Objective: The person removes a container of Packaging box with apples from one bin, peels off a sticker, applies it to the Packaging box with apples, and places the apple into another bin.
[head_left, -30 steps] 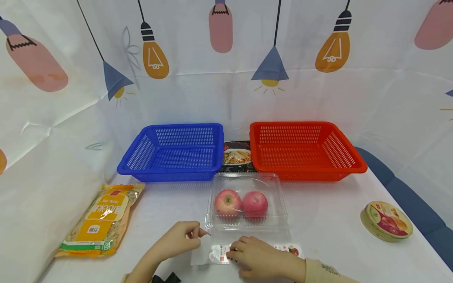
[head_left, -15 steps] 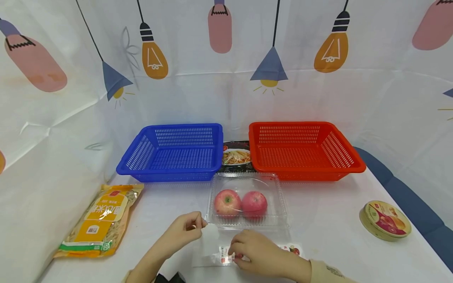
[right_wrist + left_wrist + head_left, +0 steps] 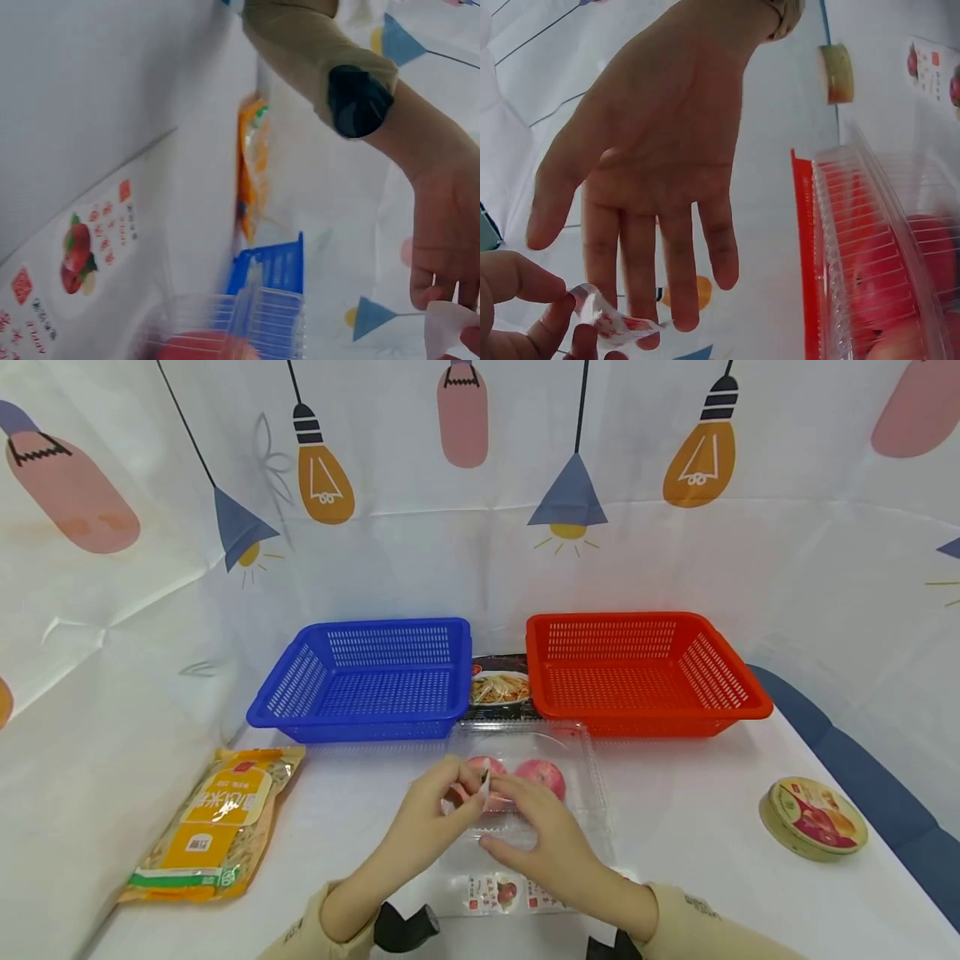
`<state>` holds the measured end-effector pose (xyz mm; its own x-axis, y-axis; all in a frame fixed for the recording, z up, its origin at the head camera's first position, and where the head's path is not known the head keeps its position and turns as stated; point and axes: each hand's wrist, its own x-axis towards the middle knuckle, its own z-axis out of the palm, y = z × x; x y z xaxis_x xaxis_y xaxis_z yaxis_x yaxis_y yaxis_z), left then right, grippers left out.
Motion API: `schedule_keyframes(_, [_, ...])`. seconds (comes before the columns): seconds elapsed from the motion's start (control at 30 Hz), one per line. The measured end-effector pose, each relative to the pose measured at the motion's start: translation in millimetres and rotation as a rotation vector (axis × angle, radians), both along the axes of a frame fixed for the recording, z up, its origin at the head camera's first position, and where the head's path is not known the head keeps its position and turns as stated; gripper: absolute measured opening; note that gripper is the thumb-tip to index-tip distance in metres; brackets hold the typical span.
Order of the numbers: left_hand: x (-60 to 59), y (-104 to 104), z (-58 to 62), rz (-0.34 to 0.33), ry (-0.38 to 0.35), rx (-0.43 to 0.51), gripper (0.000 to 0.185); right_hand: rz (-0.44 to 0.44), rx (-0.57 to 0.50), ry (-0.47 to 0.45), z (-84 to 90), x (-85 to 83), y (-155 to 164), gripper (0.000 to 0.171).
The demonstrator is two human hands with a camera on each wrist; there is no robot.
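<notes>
My left hand [image 3: 427, 818] pinches a small white sticker [image 3: 613, 324] between thumb and fingertips; red print shows on it. Opposite, my right hand [image 3: 555, 835] has its fingers extended and thumb apart, and its fingertips meet the sticker's free end. Below both hands is a clear plastic box [image 3: 583, 760] holding two red apples [image 3: 543, 775], one partly hidden by the hands. A sheet of apple stickers [image 3: 492, 893] lies on the table in front of the box, also seen printed with red fruit in the right wrist view.
Behind the box stand a blue basket [image 3: 360, 729] and a red basket [image 3: 652, 725], with a dark noodle packet [image 3: 498, 689] between. A yellow food bag [image 3: 213, 827] lies at left, a round tin [image 3: 813, 818] at right.
My left hand has peeled the sticker off the sheet and lifted it up over the box. My right hand has left the sheet, moved up to meet it and straightened its fingers.
</notes>
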<state>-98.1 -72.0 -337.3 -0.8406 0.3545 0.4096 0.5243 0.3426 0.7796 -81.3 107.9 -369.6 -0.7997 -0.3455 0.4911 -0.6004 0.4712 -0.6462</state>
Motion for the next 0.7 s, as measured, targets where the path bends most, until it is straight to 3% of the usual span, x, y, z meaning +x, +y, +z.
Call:
schedule_keyframes(0.1, [-5.1,11.9,0.4,0.060,0.155,-0.041,0.009,-0.003,-0.144,-0.172,6.3,-5.6,1.1,0.045])
schedule_keyframes(0.17, [-8.0,17.8,1.5,0.098,0.203,-0.049,0.006,-0.007,-0.215,-0.255,9.4,-10.9,3.1,0.038])
schedule_keyframes(0.4, [-24.1,24.5,2.2,0.115,0.224,-0.038,0.017,-0.096,-0.293,-0.390,19.9,-33.9,17.1,0.023])
schedule_keyframes(0.53, [-41.7,25.3,2.1,0.153,0.156,-0.076,0.029,-0.147,-0.305,-0.442,25.6,-49.2,28.3,0.023])
schedule_keyframes(0.7, [-62.7,29.4,-1.2,0.114,-0.067,-0.136,0.035,-0.118,-0.207,-0.496,23.9,-68.5,38.8,0.025])
